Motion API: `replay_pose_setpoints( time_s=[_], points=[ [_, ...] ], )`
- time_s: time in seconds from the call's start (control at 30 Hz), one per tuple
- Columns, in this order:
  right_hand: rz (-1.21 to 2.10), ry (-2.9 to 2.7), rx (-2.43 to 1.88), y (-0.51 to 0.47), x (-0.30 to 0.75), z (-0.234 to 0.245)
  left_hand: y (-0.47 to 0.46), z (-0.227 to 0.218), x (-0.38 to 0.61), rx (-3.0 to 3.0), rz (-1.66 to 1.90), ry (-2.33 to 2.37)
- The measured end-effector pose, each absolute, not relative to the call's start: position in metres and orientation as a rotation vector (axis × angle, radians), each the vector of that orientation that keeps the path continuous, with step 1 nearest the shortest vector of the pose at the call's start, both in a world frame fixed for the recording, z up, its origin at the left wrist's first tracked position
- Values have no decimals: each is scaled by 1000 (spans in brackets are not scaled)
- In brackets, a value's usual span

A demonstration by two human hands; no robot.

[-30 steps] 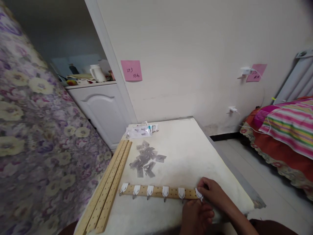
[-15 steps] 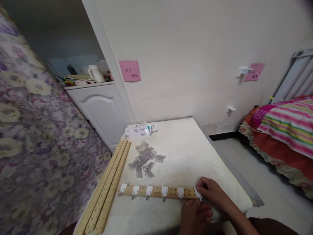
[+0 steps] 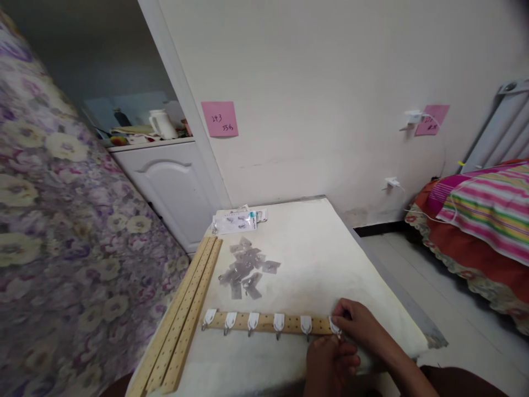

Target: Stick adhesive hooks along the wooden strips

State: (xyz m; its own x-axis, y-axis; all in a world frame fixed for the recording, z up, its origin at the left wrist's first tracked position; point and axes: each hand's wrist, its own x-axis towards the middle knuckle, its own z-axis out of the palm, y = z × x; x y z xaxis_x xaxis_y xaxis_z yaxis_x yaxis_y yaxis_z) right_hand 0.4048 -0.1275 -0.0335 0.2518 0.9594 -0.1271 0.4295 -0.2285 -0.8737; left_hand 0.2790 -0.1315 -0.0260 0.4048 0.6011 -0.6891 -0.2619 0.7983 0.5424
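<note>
A short wooden strip (image 3: 264, 323) with holes lies across the near part of the white table (image 3: 330, 259). Several white adhesive hooks (image 3: 279, 322) are stuck along it. My right hand (image 3: 360, 325) is curled at the strip's right end, fingertips pinched on the last white hook (image 3: 335, 326). My left hand (image 3: 330, 365) is closed just below it, at the same end of the strip, touching it from the near side. Whether the left fingers hold anything is hidden.
Two long wooden strips (image 3: 182, 320) lie along the table's left edge. A pile of clear hook backings (image 3: 247, 266) and a packet (image 3: 235, 222) sit farther back. A floral curtain (image 3: 61, 220) hangs left. A bed with a striped cover (image 3: 483, 215) stands right.
Both hands stay at the strip's right end with only slight finger shifts. The view has drifted a little.
</note>
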Motion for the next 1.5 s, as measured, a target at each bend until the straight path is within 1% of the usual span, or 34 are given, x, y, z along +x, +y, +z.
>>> replay_pose_setpoints(
  time_s=[0.23, 0.5, 0.73, 0.97, 1.3, 1.5],
  points=[
    [1002, -1242, -1660, -126, 408, -37, -133, -31, 277, 399, 572, 975],
    [1046, -1223, -1638, -127, 407, -36, -136, -33, 276, 460, 541, 1007],
    [836, -1209, -1647, -130, 426, -26, -135, -33, 272, 476, 553, 965],
    [1017, -1200, -1644, -128, 412, -30, -134, -35, 270, 482, 499, 973],
    [1010, -1213, -1698, -123, 409, -45, -131, -28, 270, 527, 422, 1025],
    [1030, -1266, -1672, -124, 410, -50, -134, -33, 268, 505, 428, 979]
  ],
)
